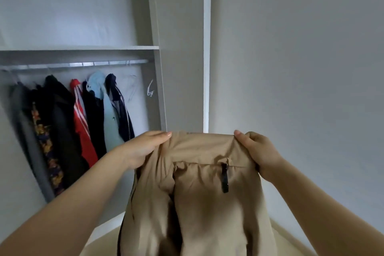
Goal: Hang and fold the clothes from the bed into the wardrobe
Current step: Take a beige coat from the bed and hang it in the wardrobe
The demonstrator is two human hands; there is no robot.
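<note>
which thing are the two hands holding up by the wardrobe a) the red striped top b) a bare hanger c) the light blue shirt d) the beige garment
d: the left hand and right hand each grip the top edge of the beige garment, while the red striped top and light blue shirt hang on the rail.

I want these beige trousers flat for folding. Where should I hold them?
By the two ends of the waistband, coming from the sides, as the left hand and right hand do: stretched level, it lets the legs hang straight.
</note>
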